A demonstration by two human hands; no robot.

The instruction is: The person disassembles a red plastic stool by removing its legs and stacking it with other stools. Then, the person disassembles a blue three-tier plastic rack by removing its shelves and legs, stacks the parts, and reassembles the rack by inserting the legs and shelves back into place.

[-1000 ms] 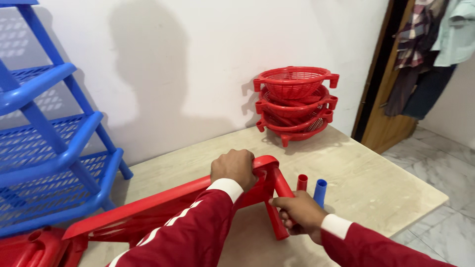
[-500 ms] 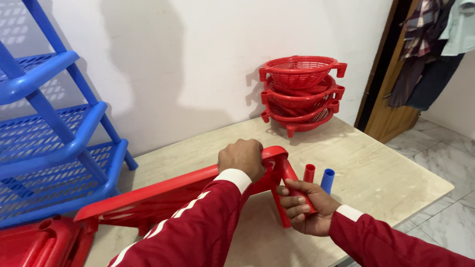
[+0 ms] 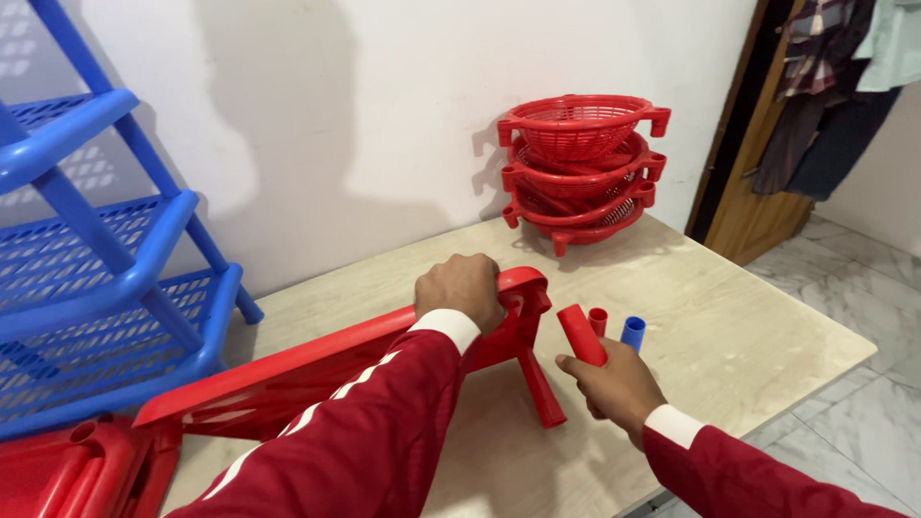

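My left hand [image 3: 462, 288] grips the upper corner of a long red plastic shelf tray [image 3: 317, 369] that lies tilted on the wooden table [image 3: 748, 336]. One red tube leg [image 3: 540, 386] sticks down from that corner. My right hand [image 3: 614, 388] holds a short red tube [image 3: 581, 334], lifted just right of the corner. Behind it on the table stand another red tube [image 3: 599, 320] and a blue tube [image 3: 632, 332]. Both sleeves are red with white cuffs.
A stack of red round baskets [image 3: 578, 163] sits at the table's far edge by the white wall. A blue plastic rack [image 3: 91, 269] stands at the left. More red plastic parts [image 3: 77, 470] lie at the lower left. A wooden door and hanging clothes [image 3: 815, 96] are at the right.
My right hand has come away from the tray's leg and lifted a short red tube beside the corner. The left hand keeps its hold on the tray.
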